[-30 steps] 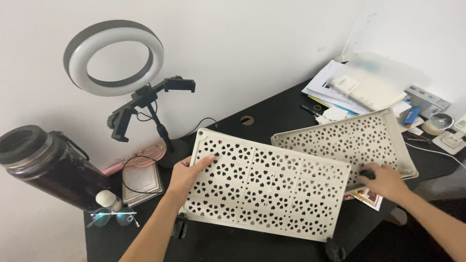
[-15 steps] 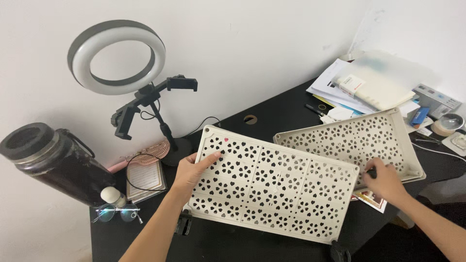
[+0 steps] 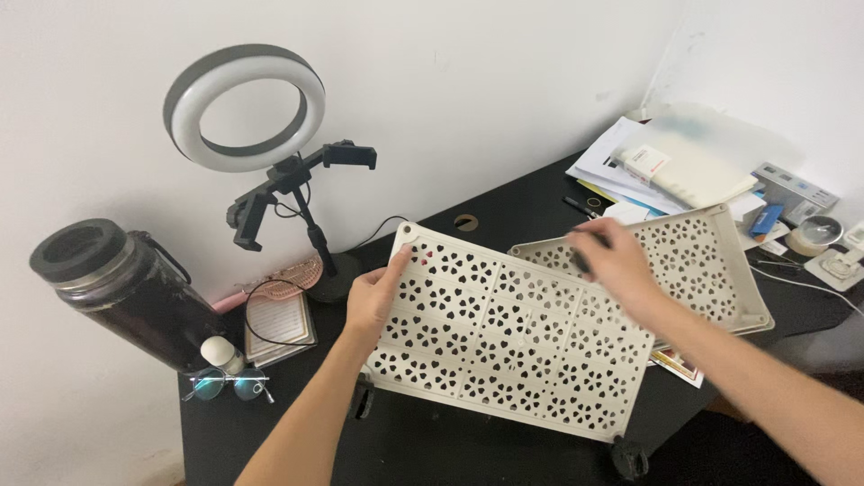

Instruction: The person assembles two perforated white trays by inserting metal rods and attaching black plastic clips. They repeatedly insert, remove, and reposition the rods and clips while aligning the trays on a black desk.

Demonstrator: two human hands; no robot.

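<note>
A cream plastic panel point(image 3: 504, 351) pierced with flower-shaped holes lies tilted over the black desk point(image 3: 270, 441). Black caster wheels point(image 3: 630, 459) show under its near edge. My left hand point(image 3: 378, 301) grips the panel's left edge, thumb on top. My right hand point(image 3: 616, 270) hovers blurred over the panel's far edge, fingers curled on a small dark piece point(image 3: 582, 262). Behind it lies a second cream panel point(image 3: 711, 261) of the same pattern, rim up.
A ring light on a stand point(image 3: 245, 108) rises at the back left. Beside it are a dark bottle point(image 3: 117, 288), glasses point(image 3: 225, 385) and a small notebook point(image 3: 279, 319). Papers and a booklet point(image 3: 684, 166) pile up at the back right, near a tape roll point(image 3: 810, 236).
My right hand has left the front panel's right edge and swung up and left to its far edge. The left hand keeps its hold on the left edge.
</note>
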